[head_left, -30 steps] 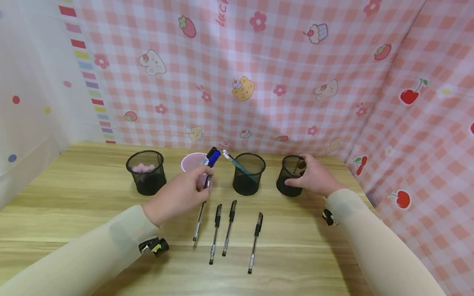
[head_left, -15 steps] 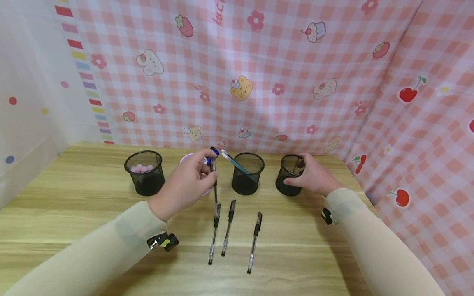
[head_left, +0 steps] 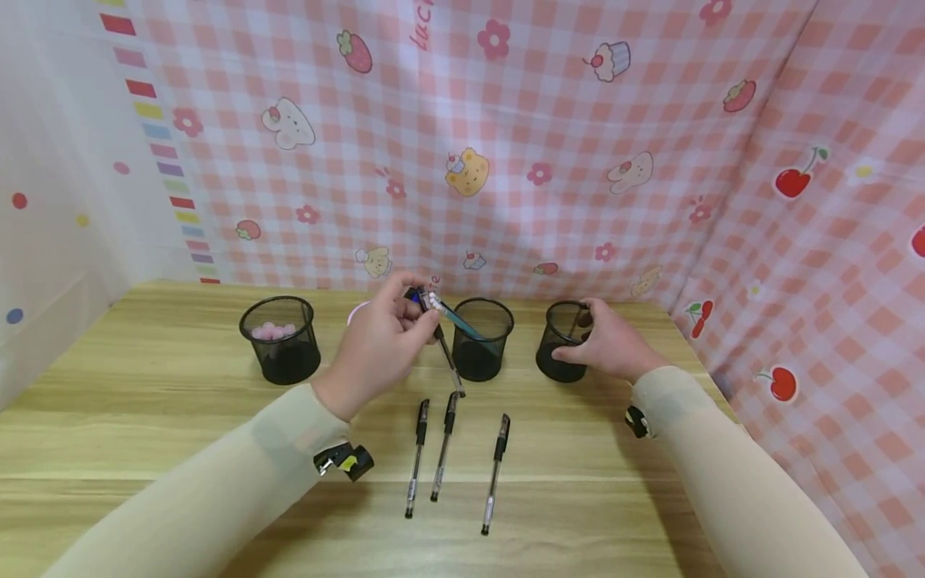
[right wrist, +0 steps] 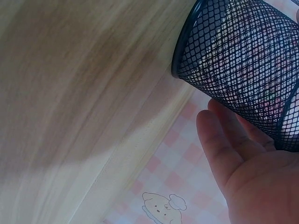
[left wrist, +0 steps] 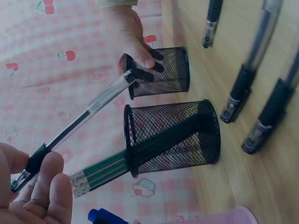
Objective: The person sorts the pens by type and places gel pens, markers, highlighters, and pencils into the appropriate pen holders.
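Observation:
My left hand (head_left: 383, 337) pinches a clear-barrelled gel pen (head_left: 450, 361) near its black cap, in front of the middle mesh pen holder (head_left: 480, 365). In the left wrist view the pen (left wrist: 88, 109) slants, its far end pointing toward the right-hand holder. Green pencils (left wrist: 105, 170) with white ends lean out of the middle holder. My right hand (head_left: 617, 341) grips the right-hand black mesh pen holder (head_left: 555, 365), which stands upright on the table. In the right wrist view, fingers (right wrist: 217, 149) lie along the side of this holder (right wrist: 247, 60).
Several similar pens, such as this one (head_left: 495, 474), lie on the wooden table (head_left: 578, 498). A mesh holder (head_left: 289, 361) with pink balls stands left. A pink holder (left wrist: 229, 217) with a blue-capped marker (left wrist: 107, 217) is mostly behind my left hand. Checked cloth (head_left: 549, 96) hangs behind.
My left hand has lifted the pen off the table and carried it right, toward the middle holder, turning its lower end to the right. My right hand keeps its grip on the right-hand holder.

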Motion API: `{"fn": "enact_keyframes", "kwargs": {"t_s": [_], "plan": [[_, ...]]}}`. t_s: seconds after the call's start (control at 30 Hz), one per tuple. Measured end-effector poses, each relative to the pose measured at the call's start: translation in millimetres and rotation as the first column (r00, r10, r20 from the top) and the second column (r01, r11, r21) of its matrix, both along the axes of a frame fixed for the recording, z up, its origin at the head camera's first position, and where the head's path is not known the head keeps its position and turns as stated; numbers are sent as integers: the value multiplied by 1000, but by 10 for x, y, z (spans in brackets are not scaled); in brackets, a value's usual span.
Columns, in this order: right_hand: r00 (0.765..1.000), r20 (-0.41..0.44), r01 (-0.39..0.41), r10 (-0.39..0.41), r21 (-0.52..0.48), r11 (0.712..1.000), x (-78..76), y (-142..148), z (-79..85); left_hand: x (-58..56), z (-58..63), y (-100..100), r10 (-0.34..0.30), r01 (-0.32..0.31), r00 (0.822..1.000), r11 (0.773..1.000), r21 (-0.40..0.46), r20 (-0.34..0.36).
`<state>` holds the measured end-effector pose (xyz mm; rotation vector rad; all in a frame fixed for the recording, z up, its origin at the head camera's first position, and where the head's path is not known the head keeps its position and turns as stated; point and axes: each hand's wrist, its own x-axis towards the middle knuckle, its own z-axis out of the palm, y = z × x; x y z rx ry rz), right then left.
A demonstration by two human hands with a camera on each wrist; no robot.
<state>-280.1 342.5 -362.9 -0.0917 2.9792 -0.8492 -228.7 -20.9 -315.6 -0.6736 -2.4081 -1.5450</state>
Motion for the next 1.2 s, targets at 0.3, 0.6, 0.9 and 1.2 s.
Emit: {"fn": "enact_keyframes", "kwargs": {"t_s": [0.3, 0.6, 0.9, 1.2], "plan": [[1000, 2, -2, 2, -16, 1000, 8, -16, 7, -66, 31, 190, 3, 2, 999, 987, 160, -33], [1000, -1, 2, -2, -9, 1000, 9, -11, 7, -161, -7, 405, 57, -37, 996, 964, 263, -73], [1000, -1, 3, -3, -16, 1000, 4, -14, 2, -198, -33, 636, 67, -49, 997, 939, 340, -42], [1000, -14, 2, -2, -9, 1000, 15, -18, -2, -219, -71, 827, 105, -82, 993, 938, 338, -51]]}}
